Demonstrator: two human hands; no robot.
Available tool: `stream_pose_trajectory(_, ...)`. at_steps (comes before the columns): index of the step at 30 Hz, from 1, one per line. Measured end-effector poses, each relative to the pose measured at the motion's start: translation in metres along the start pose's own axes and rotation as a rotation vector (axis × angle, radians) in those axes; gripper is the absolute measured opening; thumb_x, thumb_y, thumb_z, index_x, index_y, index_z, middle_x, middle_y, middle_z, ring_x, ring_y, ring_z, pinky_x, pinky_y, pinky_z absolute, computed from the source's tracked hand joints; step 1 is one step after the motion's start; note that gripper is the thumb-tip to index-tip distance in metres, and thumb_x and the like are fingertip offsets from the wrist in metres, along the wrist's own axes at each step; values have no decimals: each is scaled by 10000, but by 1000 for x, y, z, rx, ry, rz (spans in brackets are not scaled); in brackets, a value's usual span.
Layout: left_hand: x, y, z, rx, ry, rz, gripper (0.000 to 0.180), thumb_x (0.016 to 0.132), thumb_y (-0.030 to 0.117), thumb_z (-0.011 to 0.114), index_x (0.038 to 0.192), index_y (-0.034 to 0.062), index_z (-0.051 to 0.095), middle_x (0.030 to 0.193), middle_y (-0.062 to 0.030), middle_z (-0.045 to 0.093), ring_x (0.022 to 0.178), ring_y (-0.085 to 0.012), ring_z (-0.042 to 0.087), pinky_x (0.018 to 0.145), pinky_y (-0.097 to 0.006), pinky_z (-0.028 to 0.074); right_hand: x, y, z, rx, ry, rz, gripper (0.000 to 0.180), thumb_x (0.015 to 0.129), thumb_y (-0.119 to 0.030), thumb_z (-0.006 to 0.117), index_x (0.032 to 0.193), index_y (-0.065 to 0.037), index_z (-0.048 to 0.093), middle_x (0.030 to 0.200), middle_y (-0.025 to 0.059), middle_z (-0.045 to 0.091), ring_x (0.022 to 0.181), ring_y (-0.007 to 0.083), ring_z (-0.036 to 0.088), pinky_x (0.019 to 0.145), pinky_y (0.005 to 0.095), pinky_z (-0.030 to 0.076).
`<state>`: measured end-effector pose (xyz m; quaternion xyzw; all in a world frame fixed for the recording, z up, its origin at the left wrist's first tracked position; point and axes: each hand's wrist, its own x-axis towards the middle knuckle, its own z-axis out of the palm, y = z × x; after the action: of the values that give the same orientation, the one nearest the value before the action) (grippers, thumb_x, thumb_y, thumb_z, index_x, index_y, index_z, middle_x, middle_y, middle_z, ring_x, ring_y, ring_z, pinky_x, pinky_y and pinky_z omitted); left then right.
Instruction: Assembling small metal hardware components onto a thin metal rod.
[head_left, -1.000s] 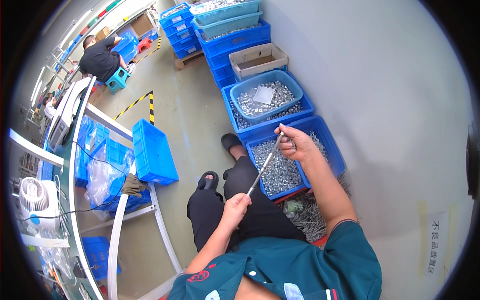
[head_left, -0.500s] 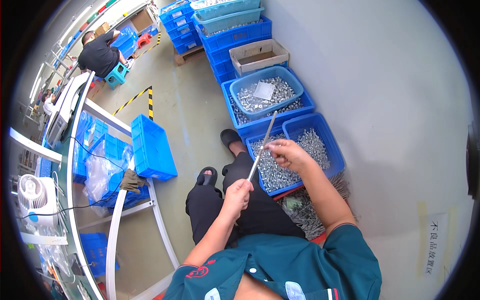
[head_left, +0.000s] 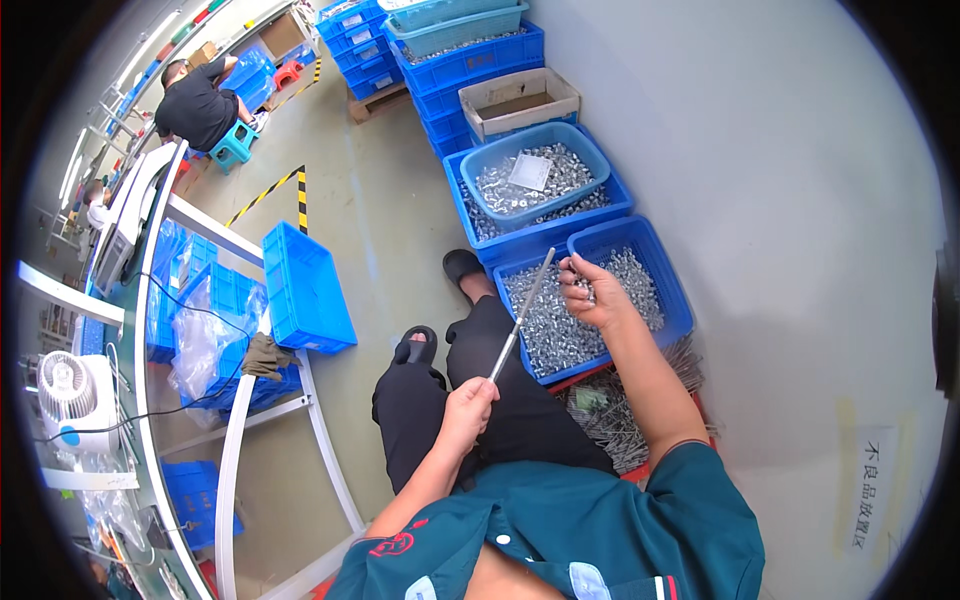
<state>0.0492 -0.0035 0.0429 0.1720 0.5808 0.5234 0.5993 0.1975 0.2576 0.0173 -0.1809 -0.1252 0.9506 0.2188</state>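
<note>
My left hand [head_left: 468, 412] is closed round the lower end of a thin metal rod [head_left: 519, 322], which slants up and away to the right. The rod's lower part looks thicker than its tip. To the right of the rod's tip, my right hand [head_left: 598, 295] is raised with its fingers curled round a few small shiny metal parts, whose exact kind is too small to tell. Below both the rod and my right hand lies a blue bin [head_left: 684, 316] full of small silvery metal fasteners [head_left: 560, 345]. My right hand does not touch the rod.
Beyond the bin, a light-blue basket [head_left: 478, 212] of metal parts sits in another blue crate, near an open carton [head_left: 487, 124]. Long thin metal rods [head_left: 615, 430] lie beside my right thigh. A white-framed bench [head_left: 228, 480] stands left; a person [head_left: 200, 108] sits far left.
My right hand has come off the rod and moved to the right, its fingers now curled round small parts. My left hand has lowered slightly with the rod.
</note>
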Motion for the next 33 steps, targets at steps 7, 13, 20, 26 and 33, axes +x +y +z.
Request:
stream_pose_trajectory(7,0,-3,1,73,-8,66,222,916,217,458,761,68,509,478,65,311,370,-24,227,347,-192,162,0,-4,23,90,37,15,293,900,-326,487,999,-58,550,657,10,457,450,68,352,342,173,235)
stream_pose_trajectory(13,0,-1,4,136,-16,112,209,904,199,475,752,63,523,501,77,322,404,-13,247,369,-190,171,-4,-5,47,37,50,-36,312,899,-325,490,1005,-40,561,646,14,444,464,78,373,339,178,237)
stream_pose_trajectory(20,1,-4,3,121,-2,131,213,907,202,460,750,69,515,482,74,311,375,-19,230,350,-191,159,-2,-2,40,81,-53,41,256,885,-234,486,975,-10,570,641,16,442,463,88,381,338,189,260)
stream_pose_trajectory(26,0,-1,3,154,-11,168,219,908,210,463,746,72,516,483,75,314,375,-17,233,351,-189,158,-9,-18,44,-109,-39,86,250,860,-199,493,910,30,578,638,16,446,463,80,382,342,181,280)
stream_pose_trajectory(33,4,12,9,68,-41,81,232,912,240,469,760,70,509,482,67,313,374,-20,228,352,-190,162,-19,-6,61,-227,-104,-5,290,911,-212,472,1062,26,540,670,5,462,473,36,381,372,147,282)
